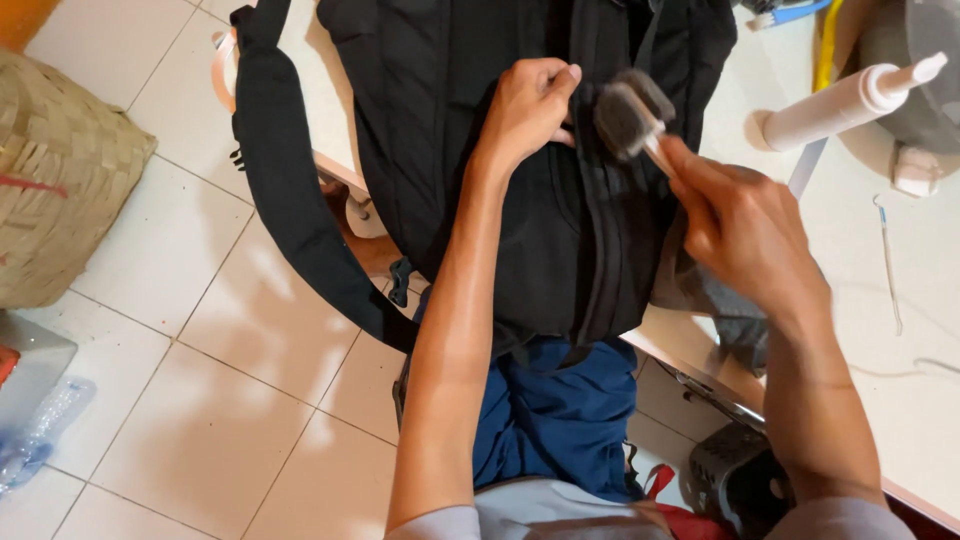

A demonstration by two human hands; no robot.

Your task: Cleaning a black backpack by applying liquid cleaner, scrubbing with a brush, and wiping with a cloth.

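A black backpack [470, 190] lies over the edge of a white table [900, 330], its strap [290, 200] hanging down on the left. My left hand [528, 108] pinches the backpack's fabric near a zipper at the top middle. My right hand [740, 235] grips the pale handle of a small brush [628, 115], whose dark bristle head rests against the backpack just right of my left hand. The brush head looks blurred.
A woven basket [55, 180] stands on the tiled floor at the left. A white cylindrical post [850, 100] lies on the table at the upper right, with a thin metal tool [888, 265] nearby. Blue trousers [555, 420] and a dark vented object [735, 475] are below the table.
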